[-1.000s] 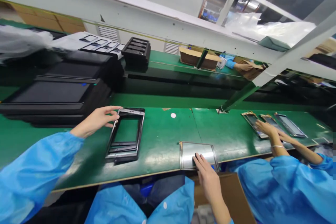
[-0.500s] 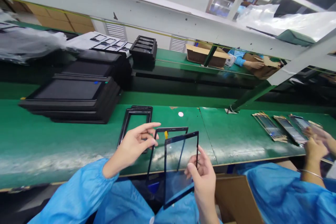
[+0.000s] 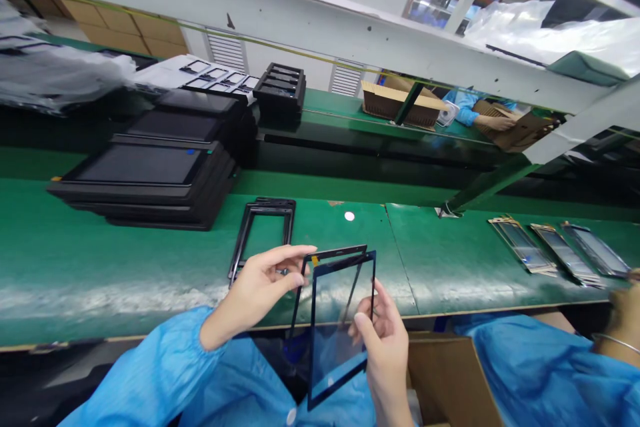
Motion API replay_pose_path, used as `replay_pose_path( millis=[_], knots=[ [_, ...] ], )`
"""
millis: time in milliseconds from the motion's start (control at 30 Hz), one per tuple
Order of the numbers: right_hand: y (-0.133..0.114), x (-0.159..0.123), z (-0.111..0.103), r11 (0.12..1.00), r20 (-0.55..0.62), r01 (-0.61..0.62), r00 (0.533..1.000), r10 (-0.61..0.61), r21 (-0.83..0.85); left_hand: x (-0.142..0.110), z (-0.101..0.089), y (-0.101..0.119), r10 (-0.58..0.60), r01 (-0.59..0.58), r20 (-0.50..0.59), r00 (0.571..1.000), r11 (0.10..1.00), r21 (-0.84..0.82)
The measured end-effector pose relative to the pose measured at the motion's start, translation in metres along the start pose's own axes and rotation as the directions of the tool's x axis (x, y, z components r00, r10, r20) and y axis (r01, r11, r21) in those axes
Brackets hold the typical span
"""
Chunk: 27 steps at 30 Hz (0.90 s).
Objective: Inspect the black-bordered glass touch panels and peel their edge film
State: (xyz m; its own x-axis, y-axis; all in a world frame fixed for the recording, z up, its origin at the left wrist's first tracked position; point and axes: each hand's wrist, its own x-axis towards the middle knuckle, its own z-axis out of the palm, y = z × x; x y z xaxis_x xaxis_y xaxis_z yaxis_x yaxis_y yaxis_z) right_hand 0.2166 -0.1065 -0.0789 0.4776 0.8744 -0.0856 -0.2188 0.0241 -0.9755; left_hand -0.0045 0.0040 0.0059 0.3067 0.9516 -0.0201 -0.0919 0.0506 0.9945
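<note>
"How were the fingers?"
"I saw the left hand (image 3: 257, 290) pinching a black frame (image 3: 340, 252) by its left edge, the right hand (image 3: 387, 340) gripping a clear panel (image 3: 337, 337) by its right."
"The panel's place?"
"Tilted, just before the frame, near the green bench (image 3: 450, 280)."
</note>
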Motion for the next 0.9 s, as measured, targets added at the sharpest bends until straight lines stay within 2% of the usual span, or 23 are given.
replay_pose_path(
  millis=[133,300,700,900],
  knots=[
    [0.001,-0.001,-0.001,1.0,-0.019,-0.006,1.0,0.006,-0.017,0.0,0.002,-0.001,-0.006,0.006,-0.008,1.0,1.0,0.006],
    [-0.009,-0.005,0.006,0.999,-0.038,0.006,0.999,-0.007,-0.043,-0.001,0.005,-0.003,-0.055,0.056,0.018,0.998,0.996,-0.069],
    [-0.025,-0.009,0.01,0.988,-0.05,-0.085,0.996,0.079,-0.126,-0.001,0.01,-0.012,-0.182,0.184,0.027,0.983,0.969,-0.166],
    [-0.029,-0.008,0.016,0.986,-0.046,-0.086,0.996,0.081,-0.139,-0.001,0.011,-0.017,-0.188,0.187,0.011,0.982,0.968,-0.167]
  ],
)
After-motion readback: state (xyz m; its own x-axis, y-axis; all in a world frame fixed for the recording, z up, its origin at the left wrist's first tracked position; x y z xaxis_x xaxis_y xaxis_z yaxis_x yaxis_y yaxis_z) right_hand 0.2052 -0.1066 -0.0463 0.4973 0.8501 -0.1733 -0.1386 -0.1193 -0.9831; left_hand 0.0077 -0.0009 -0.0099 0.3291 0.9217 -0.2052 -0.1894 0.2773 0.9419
